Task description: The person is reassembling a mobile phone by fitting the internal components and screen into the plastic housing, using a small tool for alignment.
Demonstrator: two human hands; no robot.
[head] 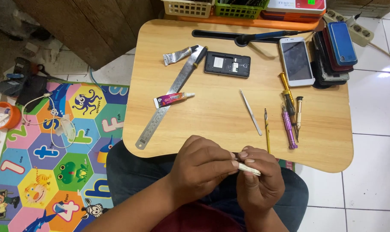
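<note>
Mat (53,146) with bright animals and letters covers the floor on the left, and a white cable (53,124) lies on it. An orange cup (6,116) sits at its far left edge.

A small wooden table (212,116) stands over the person's lap. On its left part lies a long metal ruler (171,96), slanted. A squeezed silver tube (177,55) rests near the ruler's top end, and a small glue tube (173,99) touches its middle. A black phone with its back off (227,64) lies just right of the ruler's top.

Down near the table's front edge, the left hand (201,167) and the right hand (259,178) meet. Both hands pinch a small white strip (249,169) between their fingertips, just above the lap. What the strip is I cannot tell.

Thin tweezers (250,111) lie in the middle of the table. Right of them are a few small screwdrivers (289,116), side by side. A white phone (296,61) lies above them, and a pile of phones (336,51) sits at the far right corner.
</note>
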